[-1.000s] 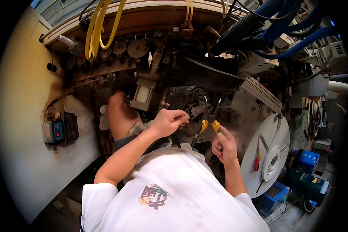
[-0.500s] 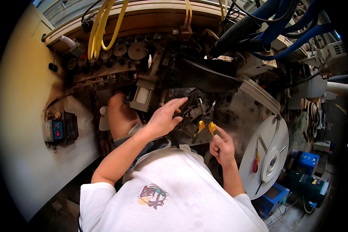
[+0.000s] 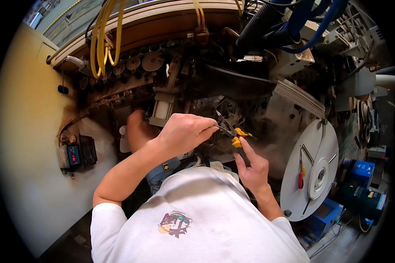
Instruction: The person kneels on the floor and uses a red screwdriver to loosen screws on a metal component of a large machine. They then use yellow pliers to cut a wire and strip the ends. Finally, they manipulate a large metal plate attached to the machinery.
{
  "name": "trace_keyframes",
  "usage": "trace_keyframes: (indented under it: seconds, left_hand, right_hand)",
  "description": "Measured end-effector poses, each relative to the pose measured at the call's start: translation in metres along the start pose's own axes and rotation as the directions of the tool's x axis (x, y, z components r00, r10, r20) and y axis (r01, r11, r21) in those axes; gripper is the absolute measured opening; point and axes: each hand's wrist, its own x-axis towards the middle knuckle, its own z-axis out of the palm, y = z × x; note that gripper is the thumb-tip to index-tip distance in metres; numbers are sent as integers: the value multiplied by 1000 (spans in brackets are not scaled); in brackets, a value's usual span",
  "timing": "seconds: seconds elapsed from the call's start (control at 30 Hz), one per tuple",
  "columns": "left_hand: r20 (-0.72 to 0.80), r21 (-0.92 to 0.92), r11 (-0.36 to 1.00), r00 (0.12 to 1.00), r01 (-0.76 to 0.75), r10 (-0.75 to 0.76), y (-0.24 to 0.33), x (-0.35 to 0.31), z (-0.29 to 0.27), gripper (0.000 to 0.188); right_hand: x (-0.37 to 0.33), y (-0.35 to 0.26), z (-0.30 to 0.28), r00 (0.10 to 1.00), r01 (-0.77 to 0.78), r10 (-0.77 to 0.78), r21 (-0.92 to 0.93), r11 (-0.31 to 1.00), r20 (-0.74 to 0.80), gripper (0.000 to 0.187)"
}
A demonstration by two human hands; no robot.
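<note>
Long-nosed pliers (image 3: 236, 142) with yellow and dark handles rest in my right hand (image 3: 253, 169), its fingers wrapped round the lower handle. Their jaws are spread apart and point up and to the left. My left hand (image 3: 180, 133) is closed, with thumb and fingertips pinched at the tip of the lower jaw. Whether that pinch grips the jaw itself or some small piece there is hidden. Both hands are in front of my white shirt, over the dusty machine bed (image 3: 250, 127).
Beyond my hands runs dark machinery with a cylinder (image 3: 162, 109) and rollers (image 3: 153, 61). On the right stands a white reel (image 3: 289, 184) with a red-handled screwdriver (image 3: 301, 179) on it. Yellow hoses (image 3: 97, 44) hang at upper left. At left sits a control box (image 3: 70, 156) with a lit display.
My left hand has moved in to the pliers, its loose fingers now pinched at a jaw tip. The pliers have tilted leftward, and my right hand has closed further round the handle.
</note>
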Motion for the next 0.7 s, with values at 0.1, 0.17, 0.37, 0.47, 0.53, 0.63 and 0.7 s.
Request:
trace_keyframes:
  seconds: [0.1,0.17,0.37,0.47,0.53,0.63,0.7]
  left_hand:
    - [24,56,998,1000,-5,4,0,1,9,10]
    - [42,94,996,999,-4,0,1,2,23,10]
    - [-102,179,978,990,110,-93,-10,-6,64,14]
    - [-169,15,965,952,261,-255,-10,13,83,10]
    - [19,-385,743,810,547,-587,3,33,97,14]
    - [276,-723,413,780,554,-562,14,31,142,35]
    - [622,-708,78,672,702,-402,26,42,156,42]
  right_hand:
    - [-4,1,-4,1000,-21,21,-67,998,7,54]
    - [-8,-1,-9,993,-112,115,-96,989,33,51]
    - [-13,6,-11,908,-394,370,103,913,197,42]
    - [-28,19,-16,857,-515,488,335,789,167,40]
    - [-53,47,7,858,-416,514,578,702,-5,40]
    - [-59,58,-8,726,-412,629,908,76,277,43]
    - [-65,62,-18,741,-396,585,918,-17,330,45]
